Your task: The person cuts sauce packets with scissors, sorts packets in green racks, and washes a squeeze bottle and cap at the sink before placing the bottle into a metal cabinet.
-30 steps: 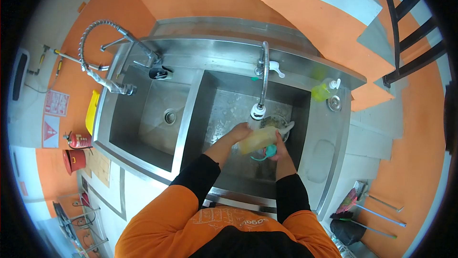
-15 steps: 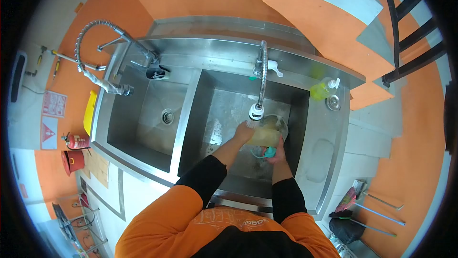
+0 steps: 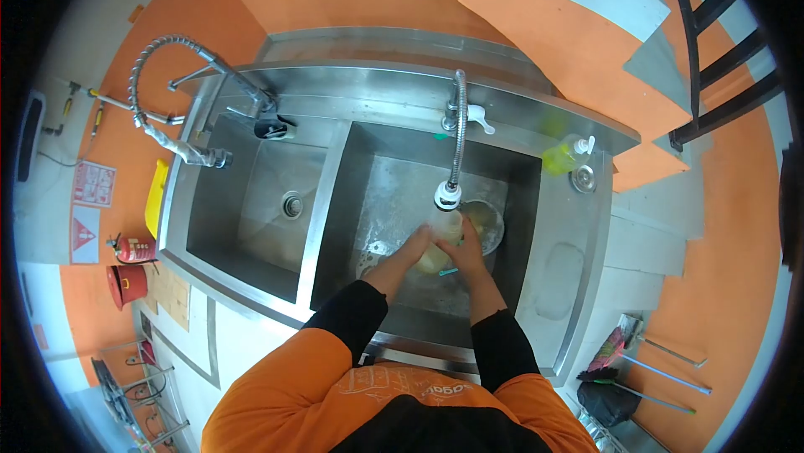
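Note:
Both hands are in the right sink basin (image 3: pixel 394 177), under the flexible faucet (image 3: pixel 449 197). My left hand (image 3: pixel 416 245) and my right hand (image 3: pixel 467 245) are wrapped around a pale yellowish, translucent container (image 3: pixel 432 260) from its two sides. Its upper end is right below the faucet's white head. Part of it is hidden by my fingers, so its exact kind cannot be made out. A teal piece (image 3: pixel 449 271) shows under my right hand. Behind that hand a round, see-through bowl (image 3: pixel 494 231) rests in the basin.
A second basin (image 3: pixel 276 227) with a spring-hose faucet (image 3: pixel 180 147) lies to the left. On the right ledge stand a yellow-green soap bottle (image 3: pixel 561 157) and a round metal drain piece (image 3: pixel 583 177). White foam (image 3: pixel 378 247) lies on the basin floor.
The container has turned from lying sideways to pointing toward the faucet. My right hand has moved up and left, nearer my left hand. Most of the teal part is now hidden.

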A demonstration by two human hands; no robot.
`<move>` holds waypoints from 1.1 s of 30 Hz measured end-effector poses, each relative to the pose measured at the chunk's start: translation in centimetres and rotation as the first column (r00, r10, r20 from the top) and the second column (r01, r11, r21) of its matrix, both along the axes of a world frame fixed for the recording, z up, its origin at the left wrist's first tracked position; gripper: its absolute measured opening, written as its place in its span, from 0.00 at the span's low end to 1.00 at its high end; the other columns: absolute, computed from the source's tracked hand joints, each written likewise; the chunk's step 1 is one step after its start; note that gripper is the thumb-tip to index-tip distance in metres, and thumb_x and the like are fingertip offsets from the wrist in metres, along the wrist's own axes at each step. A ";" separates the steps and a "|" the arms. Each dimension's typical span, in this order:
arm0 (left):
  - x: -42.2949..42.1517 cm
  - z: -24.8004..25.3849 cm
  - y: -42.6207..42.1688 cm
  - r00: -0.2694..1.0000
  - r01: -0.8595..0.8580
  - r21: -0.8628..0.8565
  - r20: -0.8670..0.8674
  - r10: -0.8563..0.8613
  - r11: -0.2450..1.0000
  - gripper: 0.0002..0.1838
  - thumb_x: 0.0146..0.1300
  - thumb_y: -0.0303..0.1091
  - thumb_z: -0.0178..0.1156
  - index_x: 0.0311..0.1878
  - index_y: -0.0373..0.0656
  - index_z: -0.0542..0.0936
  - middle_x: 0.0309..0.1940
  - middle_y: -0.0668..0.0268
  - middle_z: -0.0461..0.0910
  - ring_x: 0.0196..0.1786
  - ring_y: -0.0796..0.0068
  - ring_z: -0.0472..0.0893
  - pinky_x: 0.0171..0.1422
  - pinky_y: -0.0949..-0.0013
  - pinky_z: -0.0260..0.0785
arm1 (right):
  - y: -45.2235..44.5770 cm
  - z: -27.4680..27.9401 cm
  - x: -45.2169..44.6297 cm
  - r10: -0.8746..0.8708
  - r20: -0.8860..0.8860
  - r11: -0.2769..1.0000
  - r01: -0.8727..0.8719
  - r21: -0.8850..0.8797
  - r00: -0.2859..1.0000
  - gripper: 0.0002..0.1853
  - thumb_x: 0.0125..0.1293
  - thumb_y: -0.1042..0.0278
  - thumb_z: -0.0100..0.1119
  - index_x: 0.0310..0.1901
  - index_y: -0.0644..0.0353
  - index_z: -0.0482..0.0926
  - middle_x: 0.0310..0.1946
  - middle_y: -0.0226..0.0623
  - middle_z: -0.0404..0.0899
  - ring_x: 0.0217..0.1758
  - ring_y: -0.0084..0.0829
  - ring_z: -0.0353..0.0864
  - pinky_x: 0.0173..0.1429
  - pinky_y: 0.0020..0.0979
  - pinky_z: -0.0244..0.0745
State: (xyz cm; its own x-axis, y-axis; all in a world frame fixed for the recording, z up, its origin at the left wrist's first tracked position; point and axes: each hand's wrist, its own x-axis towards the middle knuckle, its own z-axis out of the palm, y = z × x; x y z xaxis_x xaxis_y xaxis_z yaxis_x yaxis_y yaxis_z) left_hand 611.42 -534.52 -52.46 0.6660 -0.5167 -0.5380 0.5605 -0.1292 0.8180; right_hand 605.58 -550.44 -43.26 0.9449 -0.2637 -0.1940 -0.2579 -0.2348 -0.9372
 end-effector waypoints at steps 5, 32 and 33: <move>-0.5 -0.2 1.3 0.989 -0.084 -0.057 -0.128 0.076 0.995 0.39 0.78 0.62 0.35 0.75 0.36 0.61 0.69 0.57 0.69 0.71 0.64 0.67 0.77 0.63 0.55 | 0.9 1.6 0.2 0.042 -0.025 0.999 -0.041 0.020 0.999 0.46 0.46 0.59 0.82 0.68 0.59 0.70 0.62 0.44 0.75 0.67 0.41 0.75 0.70 0.41 0.68; -0.4 6.4 -0.3 0.859 -0.092 0.094 0.511 0.031 0.991 0.60 0.42 0.37 0.84 0.75 0.40 0.55 0.68 0.52 0.68 0.71 0.54 0.69 0.72 0.54 0.65 | 1.3 7.4 2.5 -0.019 0.082 0.979 0.036 -0.203 0.996 0.41 0.44 0.59 0.79 0.63 0.59 0.73 0.56 0.49 0.77 0.62 0.51 0.75 0.65 0.46 0.70; -1.0 6.5 -0.3 0.858 -0.119 0.155 0.514 0.023 0.981 0.59 0.42 0.36 0.84 0.74 0.40 0.56 0.67 0.53 0.69 0.71 0.54 0.70 0.72 0.54 0.65 | 1.3 6.5 1.9 0.009 0.060 0.977 0.004 -0.212 0.998 0.41 0.44 0.58 0.79 0.63 0.59 0.73 0.56 0.49 0.77 0.62 0.52 0.75 0.65 0.46 0.71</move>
